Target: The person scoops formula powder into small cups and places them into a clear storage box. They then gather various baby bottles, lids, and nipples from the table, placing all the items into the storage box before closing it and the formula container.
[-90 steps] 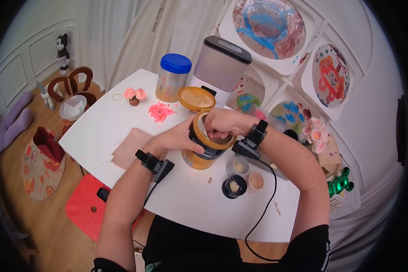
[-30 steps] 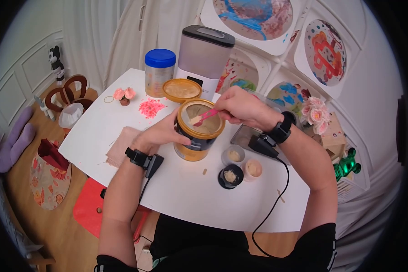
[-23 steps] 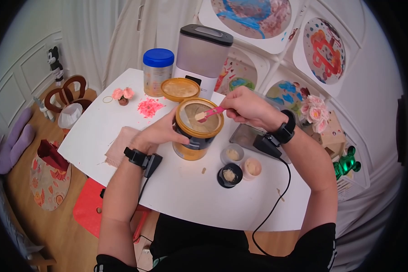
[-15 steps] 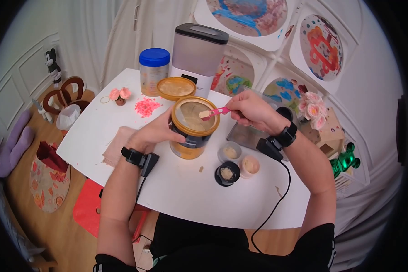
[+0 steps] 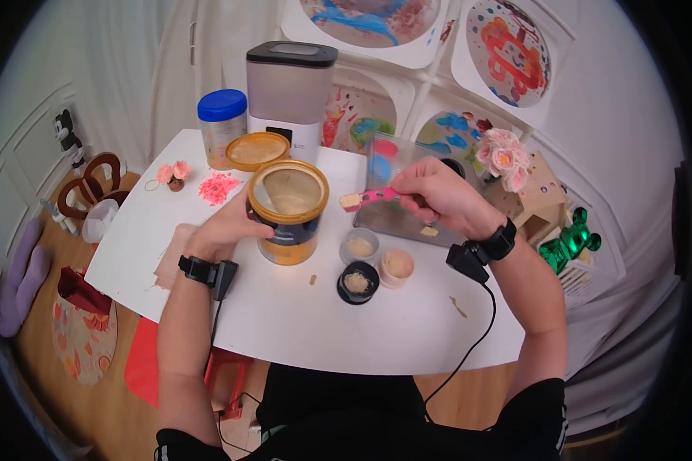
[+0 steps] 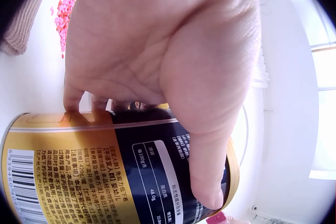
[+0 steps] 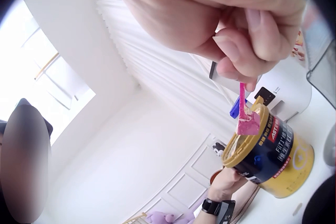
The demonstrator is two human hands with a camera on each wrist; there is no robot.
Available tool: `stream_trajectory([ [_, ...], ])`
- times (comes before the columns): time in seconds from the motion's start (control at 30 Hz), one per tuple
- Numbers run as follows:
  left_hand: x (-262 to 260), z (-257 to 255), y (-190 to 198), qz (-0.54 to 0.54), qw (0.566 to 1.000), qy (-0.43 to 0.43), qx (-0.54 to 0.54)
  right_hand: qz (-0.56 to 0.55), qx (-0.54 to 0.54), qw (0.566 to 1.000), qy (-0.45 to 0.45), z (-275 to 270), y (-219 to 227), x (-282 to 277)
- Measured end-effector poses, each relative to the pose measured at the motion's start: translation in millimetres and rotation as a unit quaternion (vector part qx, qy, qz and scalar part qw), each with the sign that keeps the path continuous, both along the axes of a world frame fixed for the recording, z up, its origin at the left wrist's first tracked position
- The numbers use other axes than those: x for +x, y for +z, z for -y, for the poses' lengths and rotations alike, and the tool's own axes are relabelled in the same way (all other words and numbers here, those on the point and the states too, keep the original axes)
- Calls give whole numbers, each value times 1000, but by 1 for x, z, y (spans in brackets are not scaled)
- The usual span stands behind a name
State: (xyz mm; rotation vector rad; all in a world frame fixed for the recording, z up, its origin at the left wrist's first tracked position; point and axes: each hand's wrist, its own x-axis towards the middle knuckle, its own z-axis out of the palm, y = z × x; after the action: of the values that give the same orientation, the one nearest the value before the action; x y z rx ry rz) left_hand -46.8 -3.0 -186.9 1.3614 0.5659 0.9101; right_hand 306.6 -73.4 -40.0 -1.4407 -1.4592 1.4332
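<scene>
Left hand on the can — and most of its fingers are lost behind the far side from the head camera! In the left wrist view, the bottom edge chops the can, barcode included. Now the right hand, sliced by the top edge of the right wrist view, its fingers covering the gripped end of the pink scoop. A person's head there is just a blur. The left forearm hides part of the cloth, the upper painting loses its top, and lettering on the tall container — too tiny to read.

Left hand curved, right hand pinched
</scene>
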Motion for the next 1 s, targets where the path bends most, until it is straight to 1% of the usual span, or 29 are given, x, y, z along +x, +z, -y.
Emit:
stream_trajectory([
  [0.13,1,-3,-6,19,1000,-3,15,-22,-20,1000,4,26,-29,18],
  [0.23,1,-4,-9,23,1000,6,7,-8,4,1000,11,42,-58,25],
  [0.37,-1,-2,-9,0,1000,14,5,59,76,995,28,62,-86,27],
  [0.5,-1,-5,-13,2,1000,18,23,99,83,990,48,68,-111,27],
  [0.6,0,0,-8,-14,999,27,22,149,185,969,75,70,-129,31],
  [0.7,-1,1,-5,-41,998,35,29,165,304,935,80,74,-137,32],
  [0.8,-5,-5,-10,-55,997,33,43,204,300,929,75,81,-132,32],
  [0.9,-18,-17,-20,-85,995,30,44,226,297,925,73,82,-140,35],
  [1.0,-18,-14,-18,-88,995,27,42,257,335,903,83,85,-144,38],
])
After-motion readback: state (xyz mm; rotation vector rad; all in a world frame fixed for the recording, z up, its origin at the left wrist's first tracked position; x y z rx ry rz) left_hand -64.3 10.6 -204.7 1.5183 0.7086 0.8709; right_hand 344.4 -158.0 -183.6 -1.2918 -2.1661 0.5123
